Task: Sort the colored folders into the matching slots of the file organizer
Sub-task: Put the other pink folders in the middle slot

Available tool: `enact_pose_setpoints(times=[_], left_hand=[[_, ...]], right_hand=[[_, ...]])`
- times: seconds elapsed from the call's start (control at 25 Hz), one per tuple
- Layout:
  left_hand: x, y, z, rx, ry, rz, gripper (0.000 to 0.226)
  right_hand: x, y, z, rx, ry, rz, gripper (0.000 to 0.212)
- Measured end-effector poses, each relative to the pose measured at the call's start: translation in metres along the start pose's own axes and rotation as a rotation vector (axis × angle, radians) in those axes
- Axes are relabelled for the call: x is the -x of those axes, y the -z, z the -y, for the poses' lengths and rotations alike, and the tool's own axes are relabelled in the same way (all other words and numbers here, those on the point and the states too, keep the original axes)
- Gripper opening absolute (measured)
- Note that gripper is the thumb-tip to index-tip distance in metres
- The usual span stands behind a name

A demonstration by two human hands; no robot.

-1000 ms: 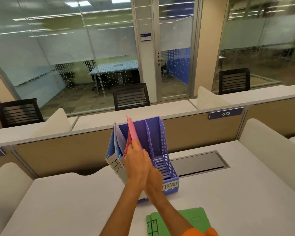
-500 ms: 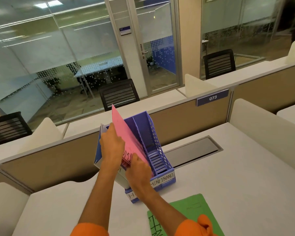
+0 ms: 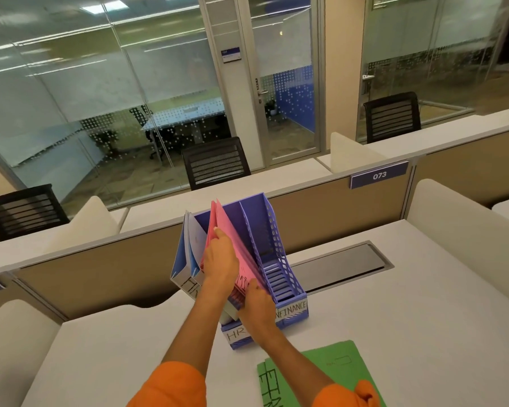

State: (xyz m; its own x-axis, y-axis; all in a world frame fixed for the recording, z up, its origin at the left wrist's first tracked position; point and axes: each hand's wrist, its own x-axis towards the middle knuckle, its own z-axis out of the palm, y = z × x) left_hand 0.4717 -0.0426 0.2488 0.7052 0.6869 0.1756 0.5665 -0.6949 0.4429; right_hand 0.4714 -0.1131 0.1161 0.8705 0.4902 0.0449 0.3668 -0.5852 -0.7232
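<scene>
Roughly midway: blue folder [image 3: 185, 254] slotted in organizer [image 3: 279, 259], left hand [image 3: 219, 262] and right hand [image 3: 257, 306] grip pink folder [image 3: 232, 230] half in middle slot, green folder [image 3: 329, 365] lies unsorted on desk [image 3: 423, 318].

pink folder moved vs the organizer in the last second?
Yes, slightly down. Less of the pink folder stands above the file organizer's back rim than half a second ago, so it has slid deeper into the middle slot.

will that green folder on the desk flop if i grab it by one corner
Probably sags a little: the green folder looks like thin card. Likely light. Lying flat on the desk, its edge may be hard to catch.
</scene>
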Motion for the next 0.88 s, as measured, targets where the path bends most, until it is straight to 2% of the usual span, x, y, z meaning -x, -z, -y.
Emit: enact_pose_setpoints(times=[0.16,0.32,0.4,0.48,0.56,0.72,0.88], left_hand=[[0.006,0.001,0.002,0.053,-0.043,-0.013,0.039],[0.044,0.001,0.016,0.007,-0.334,-0.306,0.032],[0.074,-0.008,0.035,0.105,-0.396,-0.452,0.03],[0.108,-0.024,0.057,0.137,-0.455,-0.495,0.031],[0.139,-0.047,0.08,0.128,-0.466,-0.434,0.025],[0.199,-0.093,0.107,0.142,-0.257,-0.11,0.034],[0.254,-0.125,0.128,0.186,-0.117,0.112,0.034]], right_hand=[[-0.004,0.002,-0.017,-0.016,0.046,0.041,0.036],[-0.006,0.01,-0.036,-0.062,0.037,0.057,0.038],[-0.002,0.015,-0.046,-0.112,0.035,0.047,0.036],[0.008,0.019,-0.057,-0.156,0.058,0.029,0.031],[0.024,0.023,-0.068,-0.189,0.068,0.019,0.029],[0.071,0.03,-0.085,-0.109,0.098,0.019,0.034],[0.124,0.034,-0.112,-0.02,0.056,0.084,0.04]])
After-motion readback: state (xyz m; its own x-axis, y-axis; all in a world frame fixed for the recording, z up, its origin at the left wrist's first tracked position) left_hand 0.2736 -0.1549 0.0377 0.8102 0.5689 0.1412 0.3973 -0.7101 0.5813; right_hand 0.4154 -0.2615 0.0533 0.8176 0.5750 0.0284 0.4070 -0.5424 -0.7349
